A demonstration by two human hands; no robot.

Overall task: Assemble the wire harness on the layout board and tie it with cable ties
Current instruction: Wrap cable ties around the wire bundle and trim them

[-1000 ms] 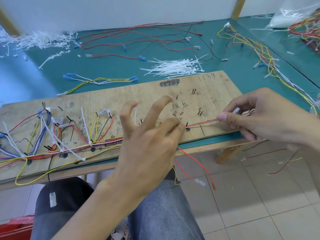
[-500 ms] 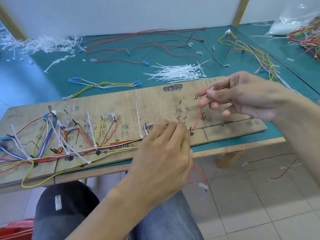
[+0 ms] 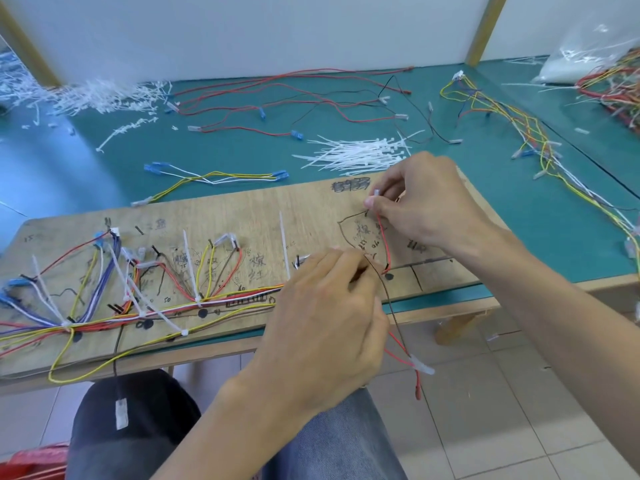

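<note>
Single view, wide-angle head cam. Sits above seated person, looks forward and down over own lap (image 3: 138, 427) onto layout board (image 3: 242, 216) at near edge of tabletop (image 3: 225, 147). Pretty close in: left hand (image 3: 329, 306) and right hand (image 3: 426, 209), both pinching wire harness (image 3: 207, 303) strands, fill centre. Top of frame reaches white wall (image 3: 259, 32), floor (image 3: 485, 410) shows bottom right.

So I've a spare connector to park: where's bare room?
Bare wood runs along the far edge of the layout board, between the upright cable tie and the right hand. Bare green mat lies between the clippings heap and the board's left end. The board's left half is crowded with wires.
</note>
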